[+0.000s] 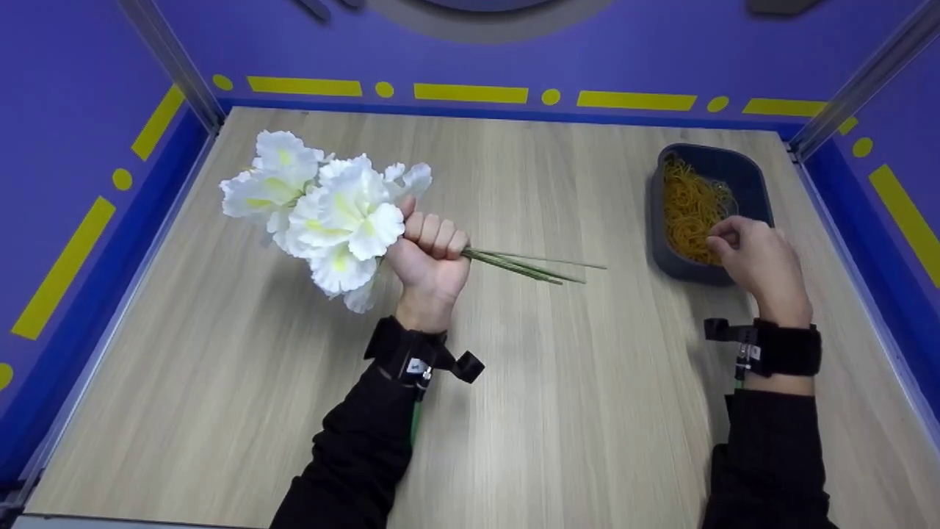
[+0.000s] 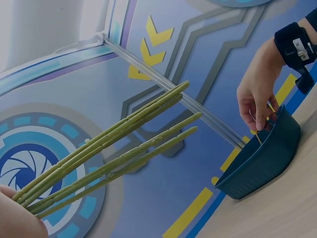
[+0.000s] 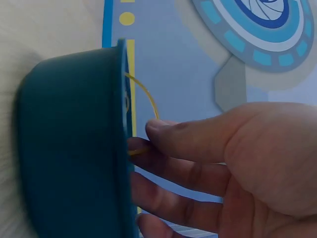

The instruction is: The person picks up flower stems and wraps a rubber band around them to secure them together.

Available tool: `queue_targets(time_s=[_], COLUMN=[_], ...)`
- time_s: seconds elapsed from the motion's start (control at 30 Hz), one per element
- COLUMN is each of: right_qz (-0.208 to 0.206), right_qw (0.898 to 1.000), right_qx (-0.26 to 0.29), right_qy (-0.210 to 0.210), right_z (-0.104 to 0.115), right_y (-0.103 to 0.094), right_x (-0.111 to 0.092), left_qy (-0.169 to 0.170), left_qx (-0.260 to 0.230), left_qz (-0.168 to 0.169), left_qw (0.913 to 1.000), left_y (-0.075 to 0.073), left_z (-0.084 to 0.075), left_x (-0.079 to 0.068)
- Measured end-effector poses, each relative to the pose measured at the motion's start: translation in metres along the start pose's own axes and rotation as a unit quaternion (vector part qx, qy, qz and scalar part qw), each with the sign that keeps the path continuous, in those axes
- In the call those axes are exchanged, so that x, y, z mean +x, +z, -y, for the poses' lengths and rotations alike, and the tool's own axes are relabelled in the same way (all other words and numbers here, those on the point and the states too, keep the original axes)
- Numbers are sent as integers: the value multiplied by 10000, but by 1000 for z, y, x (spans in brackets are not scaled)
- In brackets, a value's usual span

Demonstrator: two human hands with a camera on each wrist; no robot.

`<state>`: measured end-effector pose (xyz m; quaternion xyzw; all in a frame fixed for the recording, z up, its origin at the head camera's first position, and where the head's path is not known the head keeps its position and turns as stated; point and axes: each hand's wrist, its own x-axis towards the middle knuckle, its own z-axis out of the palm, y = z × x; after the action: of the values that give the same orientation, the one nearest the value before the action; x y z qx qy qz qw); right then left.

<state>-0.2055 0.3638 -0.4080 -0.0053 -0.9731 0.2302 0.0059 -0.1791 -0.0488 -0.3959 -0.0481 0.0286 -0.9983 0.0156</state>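
Observation:
My left hand (image 1: 435, 258) grips a bunch of white artificial flowers (image 1: 345, 209) above the table, fingers wrapped round the stems just below the blooms. The blooms point left; the bare green stems (image 1: 514, 266) stick out to the right, and their ends spread in the left wrist view. Over the dark plastic box (image 1: 664, 253) at the right, my right hand (image 1: 764, 263) pinches a yellow rubber band (image 3: 148, 94) between thumb and index finger. That band arches out past the rim in the right wrist view. Many tangled rubber bands (image 1: 689, 209) fill the box's left part.
Both hands work over a wood-grain table (image 1: 558, 411). Blue-purple panels (image 1: 470, 66) with yellow marks stand behind it and along both sides, joined by metal posts at the back corners.

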Motion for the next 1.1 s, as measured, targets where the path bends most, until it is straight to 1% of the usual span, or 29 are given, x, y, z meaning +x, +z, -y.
queue_targets(time_s=[0.07,0.1,0.2,0.27,0.33,0.4,0.47,0.53,0.63,0.77,0.9,1.03,1.1], right_qz=[-237,-432,-1228,-1862,-2426,-2827,-3078,-3203,-3289,-3271,-3142,-2893,-2738], right_qw=[9997,9990,9923,9822,9693,9572,9479,9419,9362,9303,9233,9160,9106], right_qx=[34,59,135,242,394,623,825,1007,1226,1554,1803,1710,1628], right_qy=[47,60,80,49,36,8,-20,-77,-206,-581,-1281,-2189,-2633], right_z=[-1,-1,2,5,8,12,15,19,25,37,55,82,97], right_y=[0,1,0,0,-1,-3,-5,-7,-11,-15,-15,-17,-20], right_x=[0,1,1,1,2,2,1,-1,-5,-12,-21,-34,-43], left_qy=[18,21,19,30,51,69,71,58,42,38,36,31,22], left_qx=[2,4,-10,-15,-14,-9,-4,-7,-29,-15,5,-27,-63], left_qz=[-9,-12,6,24,27,20,10,11,45,78,95,108,110], left_qw=[10000,10000,10000,10000,10000,10000,10000,10000,10000,10000,9999,9999,9999], left_y=[0,0,1,1,1,2,2,2,1,0,0,0,1], left_z=[1,1,1,1,1,1,1,1,1,1,0,-1,-1], left_x=[0,0,0,0,0,0,0,0,0,-1,-1,-1,-1])
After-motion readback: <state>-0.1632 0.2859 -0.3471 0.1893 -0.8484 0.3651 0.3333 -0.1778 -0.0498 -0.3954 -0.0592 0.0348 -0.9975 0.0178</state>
